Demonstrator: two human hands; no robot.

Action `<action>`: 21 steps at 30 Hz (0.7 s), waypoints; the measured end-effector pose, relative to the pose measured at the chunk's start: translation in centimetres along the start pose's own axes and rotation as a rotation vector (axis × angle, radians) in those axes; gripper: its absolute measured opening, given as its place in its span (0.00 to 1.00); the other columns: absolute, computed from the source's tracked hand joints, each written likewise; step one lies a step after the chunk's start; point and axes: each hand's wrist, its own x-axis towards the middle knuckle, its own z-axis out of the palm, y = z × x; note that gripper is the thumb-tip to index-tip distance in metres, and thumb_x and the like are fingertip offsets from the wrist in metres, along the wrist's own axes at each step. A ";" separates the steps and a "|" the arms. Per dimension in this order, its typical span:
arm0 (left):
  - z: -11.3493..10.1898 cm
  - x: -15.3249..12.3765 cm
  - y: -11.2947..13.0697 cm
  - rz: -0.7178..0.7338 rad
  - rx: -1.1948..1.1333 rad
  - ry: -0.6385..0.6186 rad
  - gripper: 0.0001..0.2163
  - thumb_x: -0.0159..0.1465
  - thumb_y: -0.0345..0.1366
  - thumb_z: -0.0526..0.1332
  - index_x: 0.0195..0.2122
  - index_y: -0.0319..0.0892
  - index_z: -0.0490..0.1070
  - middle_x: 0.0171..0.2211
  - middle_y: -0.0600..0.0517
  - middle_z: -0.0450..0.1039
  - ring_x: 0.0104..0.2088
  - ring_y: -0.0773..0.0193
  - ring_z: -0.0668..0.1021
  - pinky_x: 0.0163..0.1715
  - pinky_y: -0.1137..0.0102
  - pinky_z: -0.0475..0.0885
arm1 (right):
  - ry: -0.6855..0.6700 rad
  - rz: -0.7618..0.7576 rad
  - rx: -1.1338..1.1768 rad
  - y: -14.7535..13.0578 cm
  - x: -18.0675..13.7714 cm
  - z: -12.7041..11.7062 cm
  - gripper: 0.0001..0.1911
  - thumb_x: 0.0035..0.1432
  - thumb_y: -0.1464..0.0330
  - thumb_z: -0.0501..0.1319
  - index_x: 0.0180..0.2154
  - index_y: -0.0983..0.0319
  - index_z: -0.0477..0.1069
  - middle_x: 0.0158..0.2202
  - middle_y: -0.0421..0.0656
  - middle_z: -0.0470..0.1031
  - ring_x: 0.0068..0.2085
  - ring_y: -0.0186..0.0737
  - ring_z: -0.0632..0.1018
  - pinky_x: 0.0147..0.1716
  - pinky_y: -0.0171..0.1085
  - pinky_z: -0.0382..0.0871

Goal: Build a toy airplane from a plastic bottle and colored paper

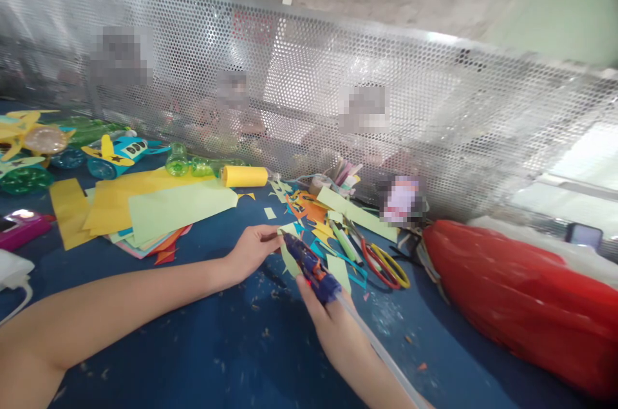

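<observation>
My right hand point(328, 325) is wrapped round a dark blue hot glue gun point(309, 264) with a long clear glue stick point(381, 348) jutting from its back end. A small red light glows on the gun. Its nozzle points toward my left hand point(253, 253), whose fingertips pinch a pale green paper piece point(290, 261). The nozzle is at the paper's upper end; whether it touches, I cannot tell. Just right of the gun lie scissors with red and yellow handles point(386, 265), a green marker-like tool point(345, 241) and paper scraps point(318, 228).
Stacked coloured paper sheets point(178, 209) lie to the left, a yellow-wrapped bottle point(244, 176) behind them. Bottle-and-paper planes point(123, 151) stand at far left. A red plastic bag point(521, 299) bulges at right. A perforated metal screen point(299, 80) closes the back, people behind it.
</observation>
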 end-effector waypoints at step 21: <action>0.0 0.0 0.1 -0.016 0.045 0.020 0.14 0.56 0.42 0.62 0.39 0.39 0.77 0.29 0.50 0.77 0.28 0.63 0.73 0.31 0.71 0.67 | 0.087 0.067 -0.071 1.2 0.5 -0.3 0.19 0.55 0.55 0.53 0.34 0.62 0.74 0.30 0.47 0.78 0.37 0.50 0.77 0.36 0.43 0.72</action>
